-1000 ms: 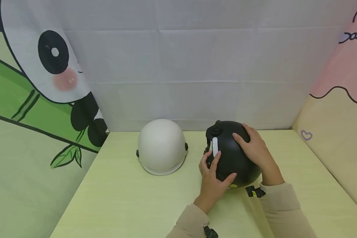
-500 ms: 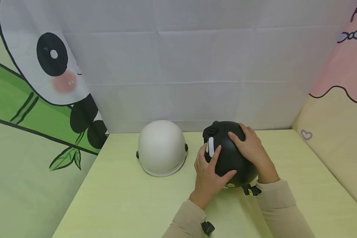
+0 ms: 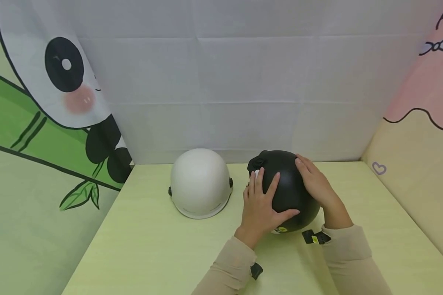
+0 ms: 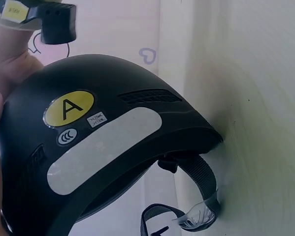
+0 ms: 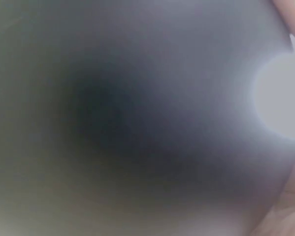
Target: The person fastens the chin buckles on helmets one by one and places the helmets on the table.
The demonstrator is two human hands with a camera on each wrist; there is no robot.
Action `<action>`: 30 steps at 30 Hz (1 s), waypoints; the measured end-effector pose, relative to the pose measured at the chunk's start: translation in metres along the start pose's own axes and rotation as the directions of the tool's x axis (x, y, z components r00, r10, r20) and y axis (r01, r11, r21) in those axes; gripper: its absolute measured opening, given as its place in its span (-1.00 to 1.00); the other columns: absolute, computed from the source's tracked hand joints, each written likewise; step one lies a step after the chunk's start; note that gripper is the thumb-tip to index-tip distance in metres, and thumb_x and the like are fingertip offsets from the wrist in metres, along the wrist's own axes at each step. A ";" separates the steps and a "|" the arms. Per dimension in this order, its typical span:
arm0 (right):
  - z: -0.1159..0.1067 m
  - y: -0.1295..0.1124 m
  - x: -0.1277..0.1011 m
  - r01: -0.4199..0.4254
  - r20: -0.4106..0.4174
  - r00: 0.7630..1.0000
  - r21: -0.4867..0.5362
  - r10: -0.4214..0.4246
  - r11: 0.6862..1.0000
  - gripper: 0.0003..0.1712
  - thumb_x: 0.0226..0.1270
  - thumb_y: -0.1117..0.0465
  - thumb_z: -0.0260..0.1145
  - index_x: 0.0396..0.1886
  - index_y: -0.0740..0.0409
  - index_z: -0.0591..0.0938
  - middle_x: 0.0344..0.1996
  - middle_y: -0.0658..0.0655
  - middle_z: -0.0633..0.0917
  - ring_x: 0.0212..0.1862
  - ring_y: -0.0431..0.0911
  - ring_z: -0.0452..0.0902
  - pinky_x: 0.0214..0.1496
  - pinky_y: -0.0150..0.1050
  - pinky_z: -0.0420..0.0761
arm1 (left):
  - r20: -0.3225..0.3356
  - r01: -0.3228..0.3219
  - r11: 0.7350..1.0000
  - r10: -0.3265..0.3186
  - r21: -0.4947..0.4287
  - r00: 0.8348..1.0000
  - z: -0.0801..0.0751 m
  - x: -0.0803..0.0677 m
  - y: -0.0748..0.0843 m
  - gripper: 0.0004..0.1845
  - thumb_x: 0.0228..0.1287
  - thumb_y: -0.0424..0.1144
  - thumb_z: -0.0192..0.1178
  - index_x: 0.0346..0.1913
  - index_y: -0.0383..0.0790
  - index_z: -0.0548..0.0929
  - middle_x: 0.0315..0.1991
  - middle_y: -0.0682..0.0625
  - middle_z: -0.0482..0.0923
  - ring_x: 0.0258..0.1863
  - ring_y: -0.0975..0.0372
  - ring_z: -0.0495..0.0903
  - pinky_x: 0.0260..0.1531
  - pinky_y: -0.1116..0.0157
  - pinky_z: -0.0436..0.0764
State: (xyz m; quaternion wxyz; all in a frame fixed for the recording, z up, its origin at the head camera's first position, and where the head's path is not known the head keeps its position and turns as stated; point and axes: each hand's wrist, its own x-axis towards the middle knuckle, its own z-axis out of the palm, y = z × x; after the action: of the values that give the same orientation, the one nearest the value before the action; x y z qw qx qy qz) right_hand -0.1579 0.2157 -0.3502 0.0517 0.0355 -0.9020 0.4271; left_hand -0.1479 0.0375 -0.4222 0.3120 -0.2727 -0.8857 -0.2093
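A black helmet (image 3: 289, 188) sits dome-up on the pale yellow-green table (image 3: 151, 246), right of centre. My left hand (image 3: 260, 205) lies on its near left side with fingers spread over the dome and thumb stretched along the lower edge. My right hand (image 3: 313, 182) rests flat on the far right side. The left wrist view shows the black helmet (image 4: 113, 98) close up, with a round yellow "A" sticker (image 4: 68, 108), a white strip (image 4: 103, 147) and a dangling chin strap (image 4: 199, 177). The right wrist view is a dark blur.
A white helmet (image 3: 200, 182) stands dome-up just left of the black one, a small gap between them. Printed cloth walls close the table: a panda print (image 3: 59, 82) on the left, grey behind, pink and cream on the right.
The black helmet has turned and shifted slightly left, so its white strip now lies mostly under my left hand. My left hand has slid higher up the dome. The right hand moved round with it.
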 end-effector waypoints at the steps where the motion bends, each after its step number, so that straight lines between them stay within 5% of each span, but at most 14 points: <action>1: -0.001 0.003 -0.001 -0.008 -0.003 1.000 0.009 0.008 1.000 -0.21 0.37 -0.27 -0.30 0.42 0.11 -0.03 0.36 0.28 -0.02 0.32 0.25 -0.17 0.14 0.30 -0.08 | -0.005 0.002 1.000 -0.002 -0.006 1.000 0.001 0.000 0.000 0.09 -0.21 0.52 0.05 0.41 0.15 -0.06 0.38 -0.16 -0.19 0.32 -0.07 -0.15 0.03 -0.04 0.21; 5: -0.002 0.018 -0.006 -0.035 -0.018 0.999 0.039 0.036 0.999 -0.19 0.34 -0.29 -0.24 0.43 0.02 -0.11 0.37 0.25 -0.07 0.31 0.27 -0.17 0.11 0.32 -0.04 | 0.008 0.017 1.000 -0.017 -0.004 1.000 0.002 0.000 -0.001 0.08 -0.20 0.52 0.03 0.41 0.19 -0.08 0.39 -0.12 -0.23 0.33 -0.05 -0.15 0.01 -0.03 0.23; 17: 0.011 0.073 -0.009 0.061 -0.066 0.997 0.219 -0.047 0.974 -0.37 0.42 -0.15 -0.21 0.41 -0.30 -0.11 0.39 0.09 -0.13 0.33 0.22 -0.27 0.10 0.37 -0.16 | 0.036 0.057 0.998 -0.056 -0.014 0.998 -0.002 0.001 -0.006 0.05 -0.16 0.49 0.03 0.41 0.22 -0.11 0.39 -0.11 -0.20 0.31 -0.08 -0.12 0.03 -0.05 0.21; 30: 0.030 0.078 -0.009 0.147 -0.126 0.986 0.379 -0.106 0.913 -0.40 0.45 -0.04 -0.17 0.42 -0.06 0.02 0.37 0.14 0.00 0.33 0.16 -0.18 0.16 0.28 -0.11 | 0.047 0.092 0.995 -0.090 -0.036 0.995 0.001 -0.001 -0.009 0.08 -0.21 0.50 0.07 0.41 0.22 -0.09 0.39 -0.12 -0.20 0.30 -0.15 -0.15 0.00 -0.18 0.18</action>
State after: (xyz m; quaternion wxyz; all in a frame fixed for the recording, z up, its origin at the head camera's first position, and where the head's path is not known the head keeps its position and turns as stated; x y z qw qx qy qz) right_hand -0.1596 0.2418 -0.4299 0.1176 0.0813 -0.7917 0.5940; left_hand -0.1531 0.0310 -0.4259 0.2767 -0.2426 -0.8999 -0.2340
